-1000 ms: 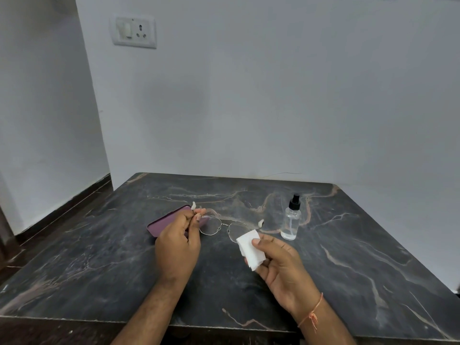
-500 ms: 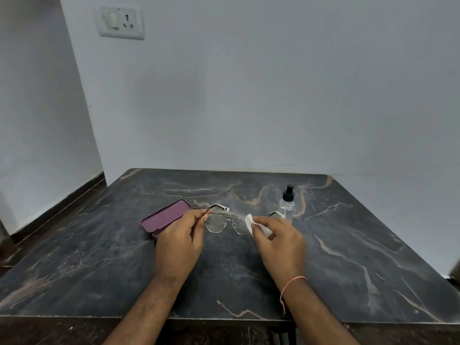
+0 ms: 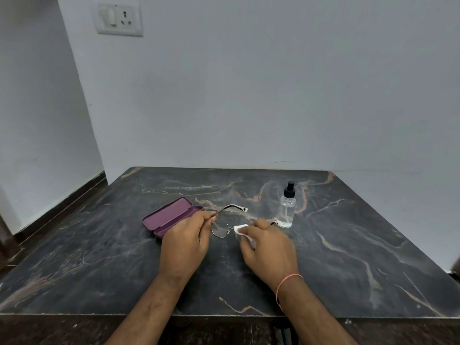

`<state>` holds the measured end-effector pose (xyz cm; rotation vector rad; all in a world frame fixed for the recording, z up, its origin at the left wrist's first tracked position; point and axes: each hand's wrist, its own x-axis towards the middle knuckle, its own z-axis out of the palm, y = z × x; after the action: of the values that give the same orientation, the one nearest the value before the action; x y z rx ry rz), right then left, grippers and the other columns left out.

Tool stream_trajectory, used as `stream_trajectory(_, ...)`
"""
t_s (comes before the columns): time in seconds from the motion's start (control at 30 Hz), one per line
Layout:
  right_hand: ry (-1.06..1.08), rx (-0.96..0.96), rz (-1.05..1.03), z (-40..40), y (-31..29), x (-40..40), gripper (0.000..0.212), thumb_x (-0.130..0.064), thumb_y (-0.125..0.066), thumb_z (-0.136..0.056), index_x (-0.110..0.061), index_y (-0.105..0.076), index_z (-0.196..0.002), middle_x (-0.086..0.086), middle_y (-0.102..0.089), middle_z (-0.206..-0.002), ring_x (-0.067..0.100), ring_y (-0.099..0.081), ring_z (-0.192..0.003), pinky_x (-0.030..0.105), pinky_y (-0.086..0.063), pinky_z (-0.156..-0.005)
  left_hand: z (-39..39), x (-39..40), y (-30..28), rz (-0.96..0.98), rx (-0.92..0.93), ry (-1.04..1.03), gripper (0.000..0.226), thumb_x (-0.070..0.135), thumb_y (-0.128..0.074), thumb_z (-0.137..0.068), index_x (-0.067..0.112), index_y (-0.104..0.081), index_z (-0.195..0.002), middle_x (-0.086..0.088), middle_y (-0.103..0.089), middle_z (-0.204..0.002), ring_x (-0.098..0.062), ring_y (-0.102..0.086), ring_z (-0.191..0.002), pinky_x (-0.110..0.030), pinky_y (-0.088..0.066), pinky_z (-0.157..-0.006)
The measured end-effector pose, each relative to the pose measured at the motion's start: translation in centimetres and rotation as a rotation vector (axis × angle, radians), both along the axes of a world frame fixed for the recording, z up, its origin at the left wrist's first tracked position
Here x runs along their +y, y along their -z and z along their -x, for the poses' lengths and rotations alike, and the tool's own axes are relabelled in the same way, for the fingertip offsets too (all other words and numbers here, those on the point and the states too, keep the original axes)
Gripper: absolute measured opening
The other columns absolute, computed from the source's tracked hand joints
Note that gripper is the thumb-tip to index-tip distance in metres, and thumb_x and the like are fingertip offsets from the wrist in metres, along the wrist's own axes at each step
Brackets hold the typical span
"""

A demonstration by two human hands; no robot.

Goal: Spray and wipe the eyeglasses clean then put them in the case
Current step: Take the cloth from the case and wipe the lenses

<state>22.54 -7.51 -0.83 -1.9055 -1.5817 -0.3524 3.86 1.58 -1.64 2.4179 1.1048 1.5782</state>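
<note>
Thin metal-rimmed eyeglasses [image 3: 220, 228] with white temple tips are held just above the dark marble table [image 3: 348, 245]. My left hand [image 3: 185, 242] pinches the frame at its left hinge. My right hand [image 3: 267, 245] pinches a white wipe [image 3: 241, 228] around the right lens, which is mostly hidden under the wipe and fingers. A purple glasses case [image 3: 169, 216] lies open on the table just left of my left hand. A clear spray bottle [image 3: 287, 207] with a black nozzle stands upright to the right of the glasses.
The table's far edge meets a white wall with a switch and socket plate [image 3: 120, 17] high at the left. A dark floor strip [image 3: 62, 207] runs along the table's left side.
My right hand has carried the wipe up from beside the glasses onto the right lens. The left hand keeps its hold on the frame. The camera has tilted slightly.
</note>
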Motion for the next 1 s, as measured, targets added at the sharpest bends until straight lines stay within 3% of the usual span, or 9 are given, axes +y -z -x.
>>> stream_trajectory(0.2,0.060,0.027,0.161,-0.50,-0.01,0.42,0.031,-0.043,-0.052,-0.097,-0.033,-0.078,-0.111,-0.011,-0.067,-0.109,0.018,-0.067,-0.103,0.033,-0.053,-0.074,0.16,0.22,0.07,0.030,-0.005,0.011,0.021,0.030,-0.068,-0.105,0.020,-0.079,-0.119,0.012,-0.081,-0.096,-0.003,-0.073,-0.076,-0.032,-0.062,-0.061)
stream_trajectory(0.33,-0.017,0.109,0.158,-0.78,0.05,0.73,0.028,-0.044,-0.057,-0.100,-0.046,-0.075,-0.120,-0.012,-0.067,-0.107,0.015,-0.066,-0.103,0.036,-0.056,-0.077,0.05,0.32,0.13,0.031,0.009,0.009,0.020,0.030,-0.069,-0.104,0.020,-0.080,-0.119,0.012,-0.082,-0.096,-0.004,-0.074,-0.078,-0.033,-0.063,-0.062)
stream_trajectory(0.43,-0.065,0.201,0.152,-0.80,-0.09,0.57,0.027,-0.048,-0.061,-0.093,-0.047,-0.078,-0.113,-0.015,-0.066,-0.100,0.007,-0.064,-0.096,0.032,-0.054,-0.076,0.19,0.58,0.21,0.051,0.002,0.000,0.020,0.031,-0.068,-0.106,0.022,-0.078,-0.120,0.013,-0.082,-0.098,-0.004,-0.075,-0.081,-0.035,-0.064,-0.064)
stream_trajectory(0.6,0.001,0.184,0.163,-0.72,-0.25,0.32,0.022,-0.041,-0.062,-0.089,-0.034,-0.082,-0.095,-0.014,-0.065,-0.094,0.010,-0.062,-0.093,0.029,-0.048,-0.073,0.08,0.61,0.15,0.048,0.004,0.015,0.021,0.031,-0.066,-0.106,0.021,-0.078,-0.120,0.012,-0.083,-0.101,-0.004,-0.077,-0.084,-0.035,-0.065,-0.066)
stream_trajectory(0.8,-0.027,0.202,0.177,-0.83,-0.24,0.70,0.027,-0.039,-0.059,-0.098,-0.043,-0.078,-0.118,-0.009,-0.065,-0.100,0.014,-0.064,-0.097,0.033,-0.051,-0.075,0.10,0.50,0.13,0.033,0.022,0.013,0.022,0.031,-0.068,-0.104,0.020,-0.079,-0.120,0.011,-0.082,-0.098,-0.003,-0.074,-0.080,-0.032,-0.064,-0.065)
stream_trajectory(0.9,-0.088,0.281,0.158,-0.88,-0.19,0.59,0.024,-0.040,-0.066,-0.092,-0.044,-0.081,-0.110,-0.010,-0.066,-0.095,0.009,-0.064,-0.092,0.033,-0.053,-0.076,0.10,0.50,0.07,0.044,0.011,0.004,0.025,0.036,-0.064,-0.105,0.021,-0.079,-0.119,0.013,-0.082,-0.099,-0.002,-0.075,-0.081,-0.032,-0.063,-0.065)
stream_trajectory(1.0,-0.028,0.283,0.139,-0.85,-0.08,0.63,0.019,-0.037,-0.066,-0.086,-0.033,-0.083,-0.092,-0.011,-0.066,-0.090,0.009,-0.063,-0.087,0.030,-0.050,-0.073,0.09,0.50,0.14,0.048,0.016,0.013,0.026,0.038,-0.061,-0.106,0.022,-0.078,-0.119,0.014,-0.082,-0.101,-0.002,-0.075,-0.084,-0.031,-0.063,-0.066)
